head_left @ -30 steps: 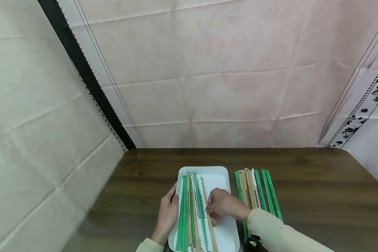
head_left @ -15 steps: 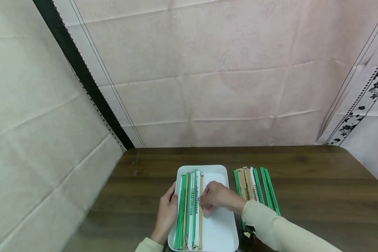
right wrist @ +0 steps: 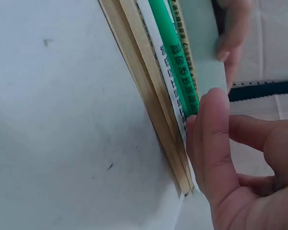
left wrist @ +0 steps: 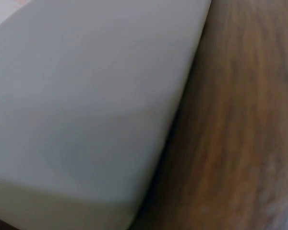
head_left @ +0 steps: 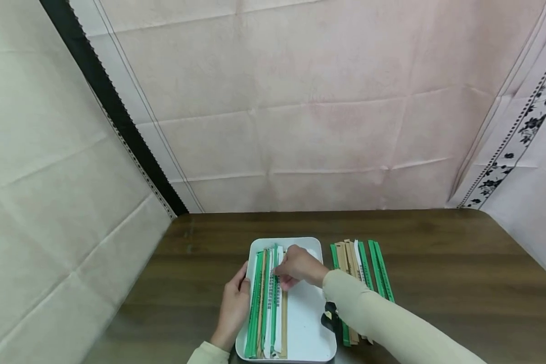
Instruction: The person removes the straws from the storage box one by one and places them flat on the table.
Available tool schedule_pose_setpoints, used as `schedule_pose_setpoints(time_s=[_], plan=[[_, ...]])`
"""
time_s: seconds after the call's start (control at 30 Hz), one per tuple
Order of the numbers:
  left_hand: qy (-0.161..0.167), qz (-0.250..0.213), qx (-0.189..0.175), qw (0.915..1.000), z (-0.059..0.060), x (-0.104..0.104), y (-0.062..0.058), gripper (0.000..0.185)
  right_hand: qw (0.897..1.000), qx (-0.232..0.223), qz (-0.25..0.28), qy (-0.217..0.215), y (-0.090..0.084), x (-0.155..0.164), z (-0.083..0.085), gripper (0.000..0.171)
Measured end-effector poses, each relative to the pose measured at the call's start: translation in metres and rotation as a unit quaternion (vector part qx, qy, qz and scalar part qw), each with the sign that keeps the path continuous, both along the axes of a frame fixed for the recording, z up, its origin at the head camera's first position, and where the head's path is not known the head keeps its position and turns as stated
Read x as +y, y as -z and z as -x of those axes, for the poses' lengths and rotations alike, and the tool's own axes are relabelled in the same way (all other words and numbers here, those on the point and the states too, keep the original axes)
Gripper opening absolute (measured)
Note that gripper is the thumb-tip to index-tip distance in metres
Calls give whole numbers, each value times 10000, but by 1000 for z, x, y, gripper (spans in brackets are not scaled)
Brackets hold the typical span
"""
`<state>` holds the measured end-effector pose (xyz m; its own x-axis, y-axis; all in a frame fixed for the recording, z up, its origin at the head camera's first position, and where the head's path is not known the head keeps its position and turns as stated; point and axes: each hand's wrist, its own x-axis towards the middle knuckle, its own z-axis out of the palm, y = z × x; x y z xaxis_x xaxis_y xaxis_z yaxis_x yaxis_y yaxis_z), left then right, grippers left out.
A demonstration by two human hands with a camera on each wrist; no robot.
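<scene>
A white tray (head_left: 307, 323) holds a row of long slim paper packets, like wrapped chopsticks, in green (head_left: 254, 308), white (head_left: 278, 323) and brown (head_left: 284, 328). They lie lengthwise along its left half. My left hand (head_left: 233, 308) grips the tray's left edge, thumb at the rim. Over the upper part of the row is my right hand (head_left: 300, 265), its thumb and a finger close together at a green packet (right wrist: 175, 52) bearing dark print; they seem to pinch it. Brown packets (right wrist: 149, 91) lie just beside those fingers. The left wrist view shows only the tray's outer wall (left wrist: 81, 96).
Right of the tray, more green, brown and white packets (head_left: 377, 268) lie on the brown wooden table (head_left: 437, 263), partly behind my right sleeve (head_left: 368, 308). A black wrist device (head_left: 330, 316) shows near that forearm. Pale cloth (head_left: 323, 126) hangs behind the table.
My right hand has moved left and up, from the brown packet at the row's right side to a green one. The packets have shifted left, closer together. The left hand stays on the tray.
</scene>
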<state>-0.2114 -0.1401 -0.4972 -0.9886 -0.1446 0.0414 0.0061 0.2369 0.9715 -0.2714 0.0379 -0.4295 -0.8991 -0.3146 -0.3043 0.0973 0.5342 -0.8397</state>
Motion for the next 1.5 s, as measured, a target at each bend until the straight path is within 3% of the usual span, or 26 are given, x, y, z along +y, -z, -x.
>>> schedule_pose_setpoints(time_s=[0.27, 0.5, 0.7, 0.9, 1.03, 1.27, 1.5], plan=[[8, -91, 58, 9999, -1, 2, 3, 49, 9993, 130, -302, 155, 10, -15, 4, 23], [53, -114, 234, 9996, -2, -1, 2, 48, 9982, -161, 576, -49, -2, 2, 3, 18], [135, -237, -23, 9996, -2, 5, -2, 50, 9907, -71, 1335, 267, -14, 47, -3, 26], [36, -61, -259, 9996, 0, 3, -2, 51, 9834, 163, 1598, 839, -13, 101, -11, 33], [8, -18, -477, 9989, 0, 2, 0, 52, 9816, 313, 1511, 1128, -3, 140, -16, 38], [86, 120, -630, 9979, -1, -1, 1, 52, 9807, 647, 855, 1635, 14, 202, -24, 36], [125, 183, -727, 9971, 1, -3, -1, 53, 9811, 672, 81, 1814, 26, 234, -21, 33]])
